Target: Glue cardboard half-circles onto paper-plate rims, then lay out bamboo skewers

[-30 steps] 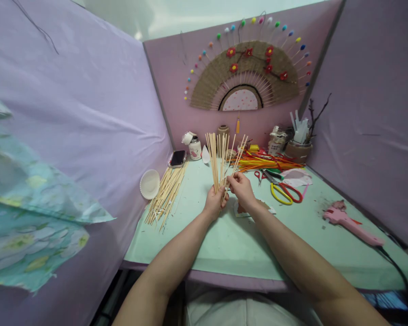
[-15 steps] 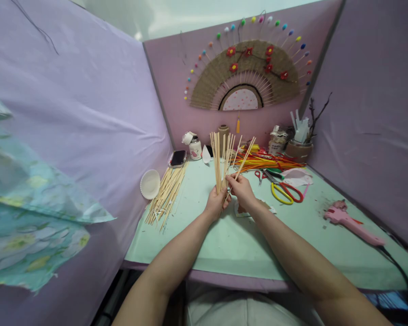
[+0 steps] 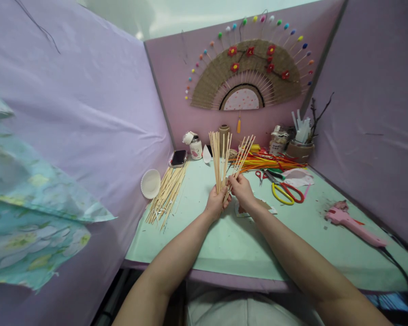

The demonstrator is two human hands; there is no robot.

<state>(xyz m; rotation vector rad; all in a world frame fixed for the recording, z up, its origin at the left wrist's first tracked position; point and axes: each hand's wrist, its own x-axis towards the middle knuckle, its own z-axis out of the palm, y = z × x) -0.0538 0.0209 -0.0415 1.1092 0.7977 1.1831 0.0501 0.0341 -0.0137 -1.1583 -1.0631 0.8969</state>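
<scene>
Head: left hand (image 3: 215, 203) grips sticks (image 3: 215, 158); right hand (image 3: 242, 188), just beside, pinches some apart. Likely sorting; next needs steady hold.

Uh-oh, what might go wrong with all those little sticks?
Some thin sticks might slip, because the left hand holds the bunch low while the tops spread apart. One could bend or snap where the right hand pinches. And the pink glue gun lies off to the right: I can't tell if it's hot, but touching it might burn.

Head cam faces fwd/down, close over tbl (image 3: 231, 249), twd back wall (image 3: 170, 74).
</scene>
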